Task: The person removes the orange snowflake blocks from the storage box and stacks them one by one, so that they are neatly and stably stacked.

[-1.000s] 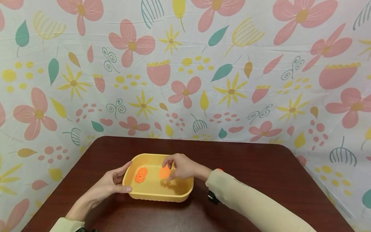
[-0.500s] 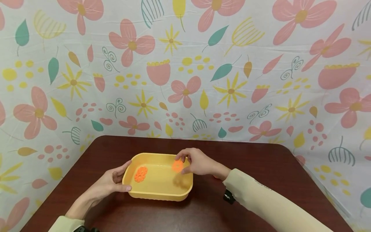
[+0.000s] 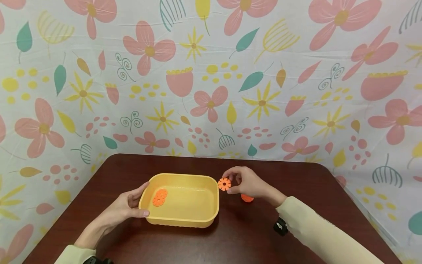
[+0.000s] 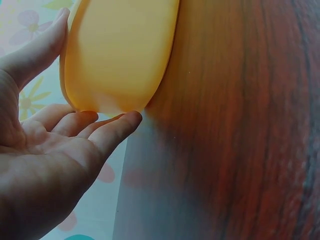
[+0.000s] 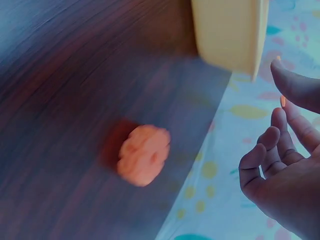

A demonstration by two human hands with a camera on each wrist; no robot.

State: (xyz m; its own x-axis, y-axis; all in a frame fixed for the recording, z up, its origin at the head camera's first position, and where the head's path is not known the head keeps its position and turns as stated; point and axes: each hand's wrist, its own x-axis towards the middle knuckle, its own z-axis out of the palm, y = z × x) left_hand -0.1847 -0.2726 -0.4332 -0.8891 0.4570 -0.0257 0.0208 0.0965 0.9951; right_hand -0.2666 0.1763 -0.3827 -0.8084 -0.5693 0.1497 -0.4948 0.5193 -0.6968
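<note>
My left hand [image 3: 123, 205] holds the left end of a yellow plastic basin [image 3: 181, 222], its thumb at the near side and fingers at the far side. In the left wrist view, the fingertips touch the basin's end wall [image 4: 117, 65]. A few overlapping orange notched discs [image 3: 159, 198] lie inside, toward the left. Just past the basin's right rim, my right hand [image 3: 247, 182] pinches another orange notched disc [image 3: 224, 184] between thumb and fingers. Only slivers of this disc show in the right wrist view. Orange discs [image 3: 247, 198], partly hidden by the right hand, rest on the table.
All this is on a dark reddish-brown table [image 3: 280, 176]. Behind it hangs a white cloth [image 3: 211, 66] printed with flowers and leaves. In the right wrist view, the blurred orange discs [image 5: 144, 155] on the table appear stacked, near the table's edge.
My right hand has lifted the orange disc out of the basin and carried it right, over the right rim. The discs on the table have come into view. My left hand stays put.
</note>
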